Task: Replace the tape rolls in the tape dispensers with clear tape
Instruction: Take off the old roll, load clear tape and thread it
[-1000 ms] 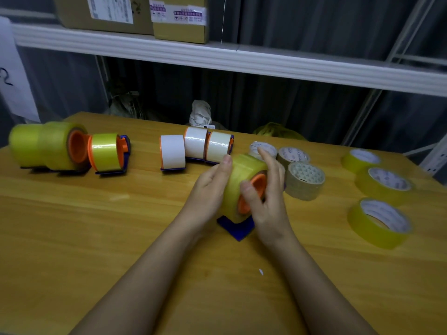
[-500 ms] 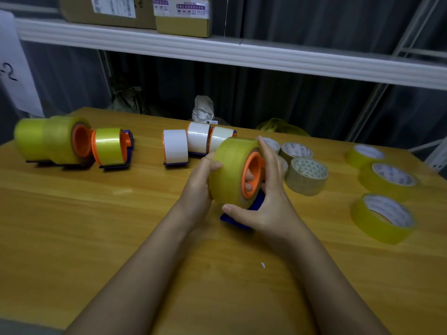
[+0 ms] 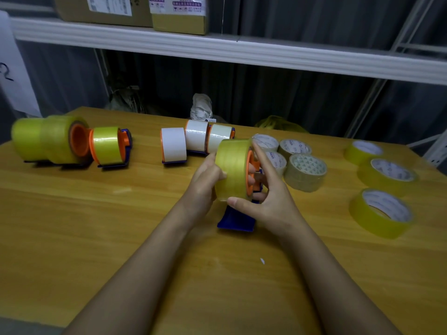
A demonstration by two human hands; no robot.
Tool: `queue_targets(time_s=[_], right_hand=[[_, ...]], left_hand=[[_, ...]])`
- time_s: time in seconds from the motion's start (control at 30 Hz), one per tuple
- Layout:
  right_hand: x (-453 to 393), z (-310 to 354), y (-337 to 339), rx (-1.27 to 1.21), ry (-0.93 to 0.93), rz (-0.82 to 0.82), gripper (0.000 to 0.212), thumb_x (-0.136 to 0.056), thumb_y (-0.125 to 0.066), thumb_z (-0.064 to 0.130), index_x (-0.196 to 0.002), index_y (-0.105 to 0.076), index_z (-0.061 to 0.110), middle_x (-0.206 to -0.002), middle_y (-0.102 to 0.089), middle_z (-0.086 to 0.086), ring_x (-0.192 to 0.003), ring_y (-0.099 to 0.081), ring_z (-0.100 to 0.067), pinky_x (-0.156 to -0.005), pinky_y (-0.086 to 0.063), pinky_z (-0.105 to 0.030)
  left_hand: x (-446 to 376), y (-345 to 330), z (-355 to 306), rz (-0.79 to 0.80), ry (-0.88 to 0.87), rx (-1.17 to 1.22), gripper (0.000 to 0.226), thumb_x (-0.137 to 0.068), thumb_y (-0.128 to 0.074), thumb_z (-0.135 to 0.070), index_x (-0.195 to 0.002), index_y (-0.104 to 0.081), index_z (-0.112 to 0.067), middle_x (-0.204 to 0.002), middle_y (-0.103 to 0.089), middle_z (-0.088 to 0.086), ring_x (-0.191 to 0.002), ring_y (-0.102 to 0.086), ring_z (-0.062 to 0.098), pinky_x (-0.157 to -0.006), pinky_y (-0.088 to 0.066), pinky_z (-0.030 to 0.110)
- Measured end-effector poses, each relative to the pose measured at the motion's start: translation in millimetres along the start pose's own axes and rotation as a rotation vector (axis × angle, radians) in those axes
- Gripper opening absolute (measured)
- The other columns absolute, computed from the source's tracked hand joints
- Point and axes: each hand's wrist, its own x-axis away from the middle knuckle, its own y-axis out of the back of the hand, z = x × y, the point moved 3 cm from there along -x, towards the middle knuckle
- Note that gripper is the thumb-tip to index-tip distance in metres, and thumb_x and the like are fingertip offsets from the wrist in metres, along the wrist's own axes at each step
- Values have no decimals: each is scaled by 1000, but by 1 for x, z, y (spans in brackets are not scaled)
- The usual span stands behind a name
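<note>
A wide yellow tape roll (image 3: 232, 169) on an orange hub sits in a blue dispenser (image 3: 235, 220) at the middle of the wooden table (image 3: 96, 226). My left hand (image 3: 205, 175) grips the roll's left side. My right hand (image 3: 263, 197) holds the right side, fingers curled into the orange hub and thumb under the roll. Three dispensers with white rolls (image 3: 193, 141) stand just behind. Further left stand dispensers with yellow rolls (image 3: 107, 146). Loose clear rolls (image 3: 304, 171) lie behind my right hand.
Three flat yellow rolls (image 3: 381, 212) lie at the table's right side. A metal shelf (image 3: 242, 50) with cardboard boxes hangs above the far edge. A white scrap (image 3: 262, 261) lies on the table near my right forearm.
The roll and dispenser have been turned and lifted slightly, so the orange hub faces right. My right hand's fingers have moved into the hub, thumb under the roll.
</note>
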Motion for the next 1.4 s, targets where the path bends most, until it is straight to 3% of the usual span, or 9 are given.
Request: queue_targets(time_s=[0.13, 0.23, 0.4, 0.5, 0.63, 0.83, 0.97, 1.17, 1.4], right_hand=[[1, 0, 1, -23, -3, -11, 104, -64, -81, 46, -147, -17, 52, -150, -34, 12, -130, -46, -13, -93, -55, -40], [1, 0, 1, -65, -18, -41, 101, -64, -78, 48, -148, -22, 48, -145, -40, 14, -127, -48, -7, -95, -54, -40], [0, 6, 0, -203, -9, -107, 95, -62, -75, 59, -145, -37, 34, -138, -48, 11, -120, -52, 1, -84, -51, -17], [0, 9, -2, -222, -7, -132, 88, -57, -69, 77, -134, -41, 43, -137, -49, 9, -121, -52, 0, -84, -49, -15], [-1, 9, -2, -252, -28, -127, 92, -53, -68, 81, -132, -42, 44, -137, -50, 8, -123, -51, -5, -85, -50, -17], [-1, 10, -3, -254, -23, -108, 91, -56, -70, 77, -136, -41, 41, -138, -49, 8, -122, -52, -4, -85, -50, -18], [-1, 12, -6, -263, -13, -116, 97, -60, -70, 73, -141, -39, 31, -135, -51, 8, -114, -57, 1, -80, -51, -16], [-1, 11, -9, -295, -24, -110, 95, -60, -72, 70, -140, -38, 33, -133, -56, 4, -115, -59, -4, -80, -52, -19], [-1, 11, -9, -281, -14, -124, 96, -60, -71, 70, -141, -38, 31, -129, -55, 12, -115, -58, 0, -82, -51, -17]], left_hand=[[0, -1, 0, 43, 9, -36, 64, -59, -53, -28, -120, -52, -10, -92, -69, 1, -89, -65, 19, -77, -54, 35], [-1, -1, 2, 50, 6, -57, 60, -60, -54, -30, -120, -52, -20, -100, -67, 2, -96, -63, 23, -83, -51, 40], [0, -5, -1, 82, -49, -106, 66, -67, -53, -29, -130, -47, -11, -113, -61, 13, -108, -57, 32, -89, -47, 41], [0, -6, -2, 97, -61, -121, 64, -68, -53, -32, -129, -48, -15, -112, -62, 8, -106, -58, 27, -84, -48, 34], [3, -8, -5, 113, -81, -109, 57, -66, -52, -29, -122, -50, -21, -97, -66, -9, -93, -61, 8, -74, -48, 21], [5, -8, -6, 91, -90, -93, 52, -69, -52, -31, -120, -54, -21, -104, -64, 2, -102, -59, 24, -83, -48, 31], [5, -9, -5, 49, -85, -75, 47, -71, -52, -36, -116, -57, -21, -99, -67, 0, -99, -61, 24, -83, -50, 35], [4, -7, -4, 35, -82, -54, 50, -71, -50, -34, -118, -56, -19, -102, -62, 17, -99, -57, 38, -85, -46, 51], [5, -8, -4, 89, -92, -41, 48, -74, -51, -20, -122, -52, -16, -101, -63, 9, -98, -59, 28, -81, -50, 36]])
